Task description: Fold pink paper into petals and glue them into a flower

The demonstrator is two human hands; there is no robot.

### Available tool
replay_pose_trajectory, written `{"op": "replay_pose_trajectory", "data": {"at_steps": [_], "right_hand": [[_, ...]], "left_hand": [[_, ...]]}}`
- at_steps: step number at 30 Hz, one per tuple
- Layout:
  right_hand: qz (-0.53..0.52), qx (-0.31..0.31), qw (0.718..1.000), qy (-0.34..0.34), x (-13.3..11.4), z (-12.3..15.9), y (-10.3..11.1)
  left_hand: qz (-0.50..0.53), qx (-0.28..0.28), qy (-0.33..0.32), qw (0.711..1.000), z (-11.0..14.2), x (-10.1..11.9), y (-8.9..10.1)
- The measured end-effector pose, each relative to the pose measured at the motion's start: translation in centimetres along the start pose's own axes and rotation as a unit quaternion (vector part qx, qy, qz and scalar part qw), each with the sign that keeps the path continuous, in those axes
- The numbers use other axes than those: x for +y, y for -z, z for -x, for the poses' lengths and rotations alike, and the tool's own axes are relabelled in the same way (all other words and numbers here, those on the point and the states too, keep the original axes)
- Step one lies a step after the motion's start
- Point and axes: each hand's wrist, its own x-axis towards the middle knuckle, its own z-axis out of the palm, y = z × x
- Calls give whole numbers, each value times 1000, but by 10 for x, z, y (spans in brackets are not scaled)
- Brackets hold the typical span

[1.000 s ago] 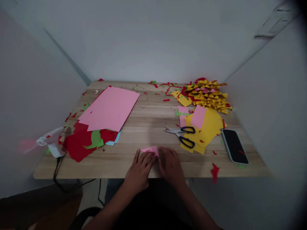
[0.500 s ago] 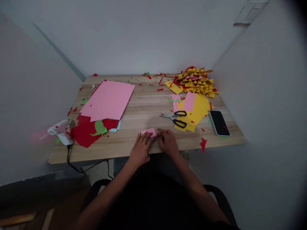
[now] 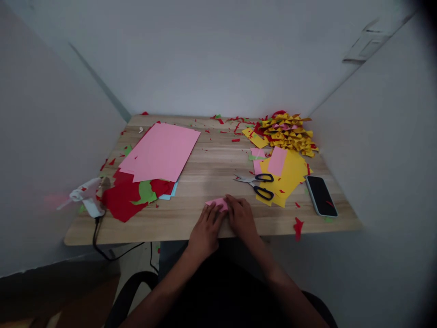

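Here, left hand (image 3: 205, 230) rests outspread on pink paper (image 3: 216, 202); right hand (image 3: 242, 217) touches it, grip unclear

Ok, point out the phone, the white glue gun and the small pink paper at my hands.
Phone (image 3: 320, 194), head view: middle of its dark screen.
White glue gun (image 3: 90, 197), head view: its body.
Small pink paper (image 3: 220, 201), head view: its uncovered upper part.

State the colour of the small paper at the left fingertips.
Small paper: pink, shown best in the head view.
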Motion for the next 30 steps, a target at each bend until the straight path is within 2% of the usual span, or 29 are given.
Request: {"op": "replay_pose_trajectory", "data": {"at_steps": [5, 8, 14, 22, 25, 30], "right_hand": [[1, 0, 1000, 13, 4, 18, 2], [-7, -10, 1000, 12, 9, 19, 6], [-4, -33, 999, -11, 9, -8, 12], [17, -32, 999, -21, 1, -35, -2], [21, -27, 999, -24, 1, -28, -1], [22, -21, 999, -24, 4, 2, 7]], "left_hand": [[-3, 5, 18, 1000, 1, 3, -5], [3, 0, 16, 1000, 1, 4, -2], [12, 0, 3, 1000, 1, 2, 1], [12, -14, 10, 1000, 1, 3, 3], [10, -13, 14, 1000, 2, 3, 2], [8, 2, 4, 1000, 1, 1, -1]]}}
